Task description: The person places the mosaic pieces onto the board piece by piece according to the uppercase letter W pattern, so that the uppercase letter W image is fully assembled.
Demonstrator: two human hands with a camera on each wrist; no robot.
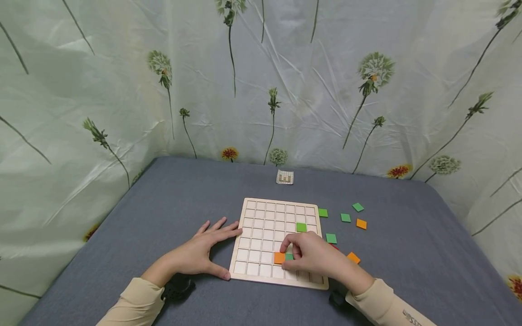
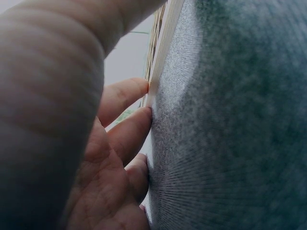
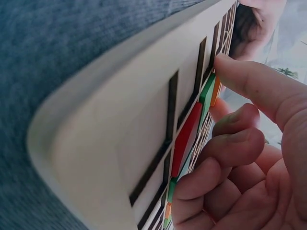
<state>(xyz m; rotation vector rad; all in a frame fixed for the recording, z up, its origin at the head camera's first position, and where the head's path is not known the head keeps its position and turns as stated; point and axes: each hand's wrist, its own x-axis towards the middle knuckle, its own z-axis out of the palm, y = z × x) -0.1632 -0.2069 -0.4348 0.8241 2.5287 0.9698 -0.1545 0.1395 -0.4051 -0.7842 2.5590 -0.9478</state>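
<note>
A wooden grid board [image 1: 254, 233] lies flat on the cloth-covered table. My left hand [image 1: 197, 251] is spread beside its left edge; its fingertips touch the board's side and the thumb is at the near left corner. Over the lower part of the grid, my right hand [image 1: 316, 256] pinches an orange square tile [image 1: 279, 258] between thumb and index finger. A green tile [image 3: 206, 95] sits right beside the orange one, and a red tile [image 3: 186, 139] follows it; the hand hides the red one from the head view. Farther up the grid lies a light green tile [image 1: 301, 227].
Right of the board lie loose tiles, among them green [image 1: 345, 218] and orange [image 1: 361, 223] ones. A red sliver [image 1: 334, 246] shows past the right hand. A small patterned card [image 1: 285, 177] lies behind the board. Flowered curtains [image 1: 253, 68] hang around the table [image 1: 195, 194].
</note>
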